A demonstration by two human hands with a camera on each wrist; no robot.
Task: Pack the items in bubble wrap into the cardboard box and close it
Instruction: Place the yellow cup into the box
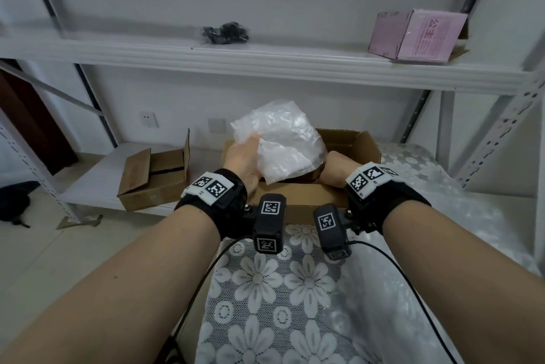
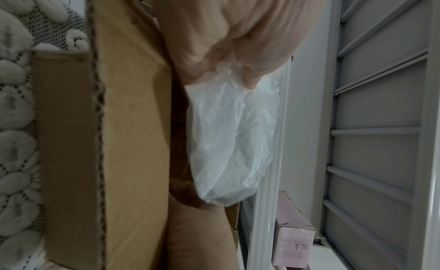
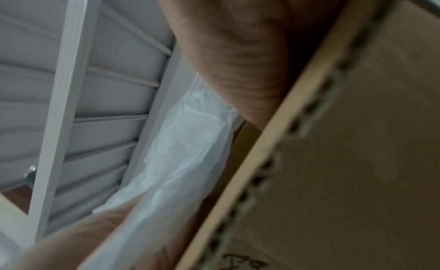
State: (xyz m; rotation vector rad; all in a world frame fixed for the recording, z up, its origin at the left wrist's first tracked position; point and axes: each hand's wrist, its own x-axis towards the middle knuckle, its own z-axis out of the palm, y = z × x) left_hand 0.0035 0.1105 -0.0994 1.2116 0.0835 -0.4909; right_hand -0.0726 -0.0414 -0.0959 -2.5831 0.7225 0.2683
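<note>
The left hand (image 1: 244, 161) grasps the crumpled translucent white bubble-wrap bundle (image 1: 283, 139) at its left flank, fingers and thumb curled onto the film; the left wrist view confirms the pinch. The right hand (image 1: 334, 167) sits at the bundle's four o'clock, reaching down inside the open brown cardboard box (image 1: 298, 200); its fingers are hidden behind the wrap and box wall, so whether it holds anything cannot be told.

The bundle stands half in the box, most of it above the rim, its lower end down between the walls.

Risks, as judged from this position:
- The hold is on loose film, not the contents; the wrap could slide or unfurl under a downward push.
- The bundle's bulk above the rim suggests the flaps may not close flat unless it is laid lower.
- The box rests on a white lace floral tablecloth (image 1: 283, 290); pressing off-centre could make it skid toward twelve o'clock.
</note>
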